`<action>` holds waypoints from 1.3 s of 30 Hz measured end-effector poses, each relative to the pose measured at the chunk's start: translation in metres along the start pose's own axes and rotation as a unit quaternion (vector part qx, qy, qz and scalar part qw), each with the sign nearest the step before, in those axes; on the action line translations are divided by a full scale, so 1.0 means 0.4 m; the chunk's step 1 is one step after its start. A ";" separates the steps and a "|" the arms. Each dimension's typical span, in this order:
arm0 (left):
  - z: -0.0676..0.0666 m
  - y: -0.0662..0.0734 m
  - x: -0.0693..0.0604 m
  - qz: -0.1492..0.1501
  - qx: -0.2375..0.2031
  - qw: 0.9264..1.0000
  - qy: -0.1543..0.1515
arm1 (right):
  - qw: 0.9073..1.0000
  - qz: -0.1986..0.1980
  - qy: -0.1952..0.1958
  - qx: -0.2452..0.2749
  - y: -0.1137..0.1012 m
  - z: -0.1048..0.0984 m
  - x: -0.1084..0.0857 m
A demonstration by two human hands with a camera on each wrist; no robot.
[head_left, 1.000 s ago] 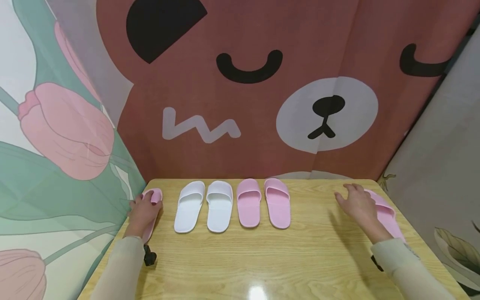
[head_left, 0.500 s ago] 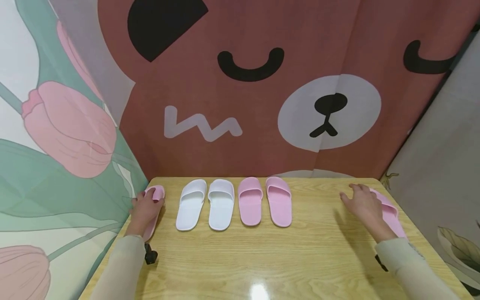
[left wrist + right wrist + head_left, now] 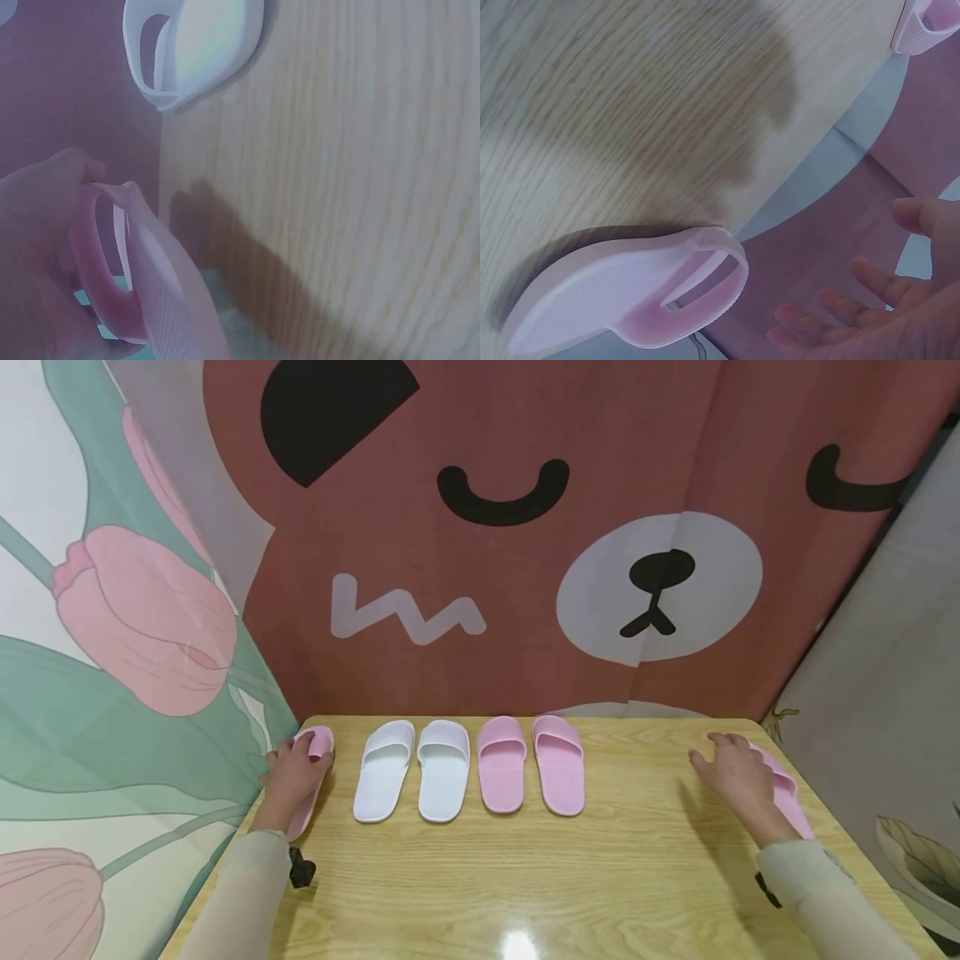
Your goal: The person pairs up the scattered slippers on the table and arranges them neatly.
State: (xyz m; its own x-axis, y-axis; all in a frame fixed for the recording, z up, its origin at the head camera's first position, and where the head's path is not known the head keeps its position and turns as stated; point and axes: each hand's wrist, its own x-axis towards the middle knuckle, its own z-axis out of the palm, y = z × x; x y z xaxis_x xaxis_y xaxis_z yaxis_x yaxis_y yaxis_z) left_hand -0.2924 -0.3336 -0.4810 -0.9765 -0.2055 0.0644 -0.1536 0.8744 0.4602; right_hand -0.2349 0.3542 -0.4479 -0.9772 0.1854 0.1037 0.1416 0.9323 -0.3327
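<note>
l hand (image 3: 294, 777) pinches a pink slipper (image 3: 307, 812) by its strap at the table's (image 3: 480, 877) l end, r hand (image 3: 738, 779) hovers w/ fingers spread just beside a 2nd pink slipper (image 3: 787, 795) nr the r edge, w/ white pair (image 3: 442, 781) & pink pair (image 3: 501, 777) btwn.

My arms (image 3: 242, 893) reach forward in pale sleeves, the 2 set well apart. My left hand (image 3: 295, 775) has its back turned up, the thumb (image 3: 73, 163) and fingers (image 3: 283, 747) bent in a grip. My right hand (image 3: 738, 778) hangs raised and relaxed, its 4 fingers (image 3: 844, 306) loosely bent, the thumb (image 3: 915, 216) standing apart from them.
</note>
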 end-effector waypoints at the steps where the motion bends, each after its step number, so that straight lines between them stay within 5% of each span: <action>1: -0.001 0.003 0.000 0.000 -0.002 1.000 0.000 | 1.000 0.000 0.001 0.001 0.002 -0.001 0.000; 16: -0.014 0.023 -0.009 0.011 0.003 1.000 0.001 | 1.000 0.007 -0.015 0.004 0.042 0.001 0.010; 28: -0.024 0.039 -0.009 0.018 0.003 1.000 0.001 | 0.996 0.066 -0.061 0.012 0.076 -0.013 0.014; 39: -0.023 0.046 -0.010 0.023 0.004 1.000 0.009 | 0.997 0.067 -0.043 0.012 0.108 0.000 0.027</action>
State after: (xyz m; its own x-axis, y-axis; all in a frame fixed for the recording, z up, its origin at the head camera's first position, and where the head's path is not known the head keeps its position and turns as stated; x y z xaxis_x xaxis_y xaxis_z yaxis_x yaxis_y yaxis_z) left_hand -0.2898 -0.3208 -0.4646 -0.9798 -0.1722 0.1019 -0.1091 0.8866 0.4495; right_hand -0.2392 0.3963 -0.4611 -0.9600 0.2791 -0.0239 0.2686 0.8930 -0.3611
